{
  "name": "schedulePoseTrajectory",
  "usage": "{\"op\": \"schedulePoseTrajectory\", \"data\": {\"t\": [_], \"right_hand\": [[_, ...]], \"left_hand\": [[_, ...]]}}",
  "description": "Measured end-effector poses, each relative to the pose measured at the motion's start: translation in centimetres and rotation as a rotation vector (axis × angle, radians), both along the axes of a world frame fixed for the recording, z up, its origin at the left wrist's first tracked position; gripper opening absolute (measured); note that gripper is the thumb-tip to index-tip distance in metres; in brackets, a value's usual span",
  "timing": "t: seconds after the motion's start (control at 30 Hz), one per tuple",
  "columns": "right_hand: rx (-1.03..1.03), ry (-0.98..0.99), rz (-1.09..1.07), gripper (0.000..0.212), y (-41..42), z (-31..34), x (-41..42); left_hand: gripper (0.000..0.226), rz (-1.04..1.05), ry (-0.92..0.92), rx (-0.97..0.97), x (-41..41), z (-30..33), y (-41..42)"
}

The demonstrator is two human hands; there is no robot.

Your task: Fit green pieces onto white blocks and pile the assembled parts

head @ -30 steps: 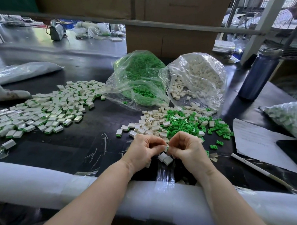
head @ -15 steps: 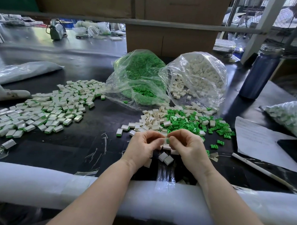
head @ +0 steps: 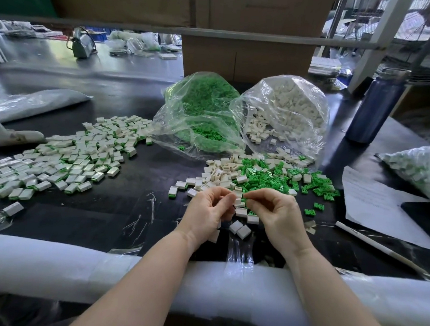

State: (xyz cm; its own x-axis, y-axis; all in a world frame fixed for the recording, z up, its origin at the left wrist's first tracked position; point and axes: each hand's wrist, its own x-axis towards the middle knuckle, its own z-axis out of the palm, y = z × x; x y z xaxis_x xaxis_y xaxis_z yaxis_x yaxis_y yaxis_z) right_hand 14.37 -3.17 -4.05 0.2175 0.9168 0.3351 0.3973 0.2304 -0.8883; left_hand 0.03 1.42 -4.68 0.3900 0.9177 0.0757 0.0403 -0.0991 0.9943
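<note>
Centrally, left hand (head: 208, 209) and right hand (head: 276, 211) meet fingertip to fingertip, both pinching one white block (head: 238, 201) between them. Loose green pieces (head: 270, 181) and white blocks (head: 221, 174) lie just above; assembled pile (head: 69, 156) spreads at left of frame.

Glossy clear plastic bags (head: 200, 127), matt black tabletop (head: 144, 174).
</note>
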Motion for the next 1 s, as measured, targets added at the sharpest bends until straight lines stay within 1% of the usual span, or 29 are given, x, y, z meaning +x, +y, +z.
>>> {"op": "schedulePoseTrajectory", "data": {"t": [0.1, 0.2, 0.3, 0.47, 0.63, 0.8, 1.0], "right_hand": [[-0.052, -0.018, -0.043, 0.018, 0.19, -0.23, 0.07], [-0.085, -0.029, -0.072, 0.014, 0.37, -0.5, 0.11], [-0.101, -0.046, -0.074, 0.013, 0.41, -0.55, 0.14], [-0.118, -0.064, -0.066, 0.023, 0.39, -0.42, 0.01], [-0.176, -0.109, -0.037, 0.022, 0.33, -0.3, -0.08], [-0.232, -0.148, -0.017, 0.01, 0.25, -0.12, -0.01], [-0.263, -0.167, -0.008, 0.013, 0.06, 0.0, 0.1]], "left_hand": [[0.012, -0.016, 0.063, 0.043, 0.14, -0.07, -0.15], [0.005, -0.025, 0.06, 0.052, 0.16, -0.12, -0.16], [0.007, -0.017, 0.05, 0.044, 0.12, -0.18, 0.03], [0.005, -0.009, 0.043, 0.035, 0.27, -0.25, 0.09], [0.009, -0.031, 0.137, 0.092, 0.18, -0.38, 0.1], [0.011, -0.003, 0.246, 0.178, 0.25, -0.6, 0.07], [0.014, 0.018, 0.313, 0.248, 0.25, -0.62, -0.12]]}}
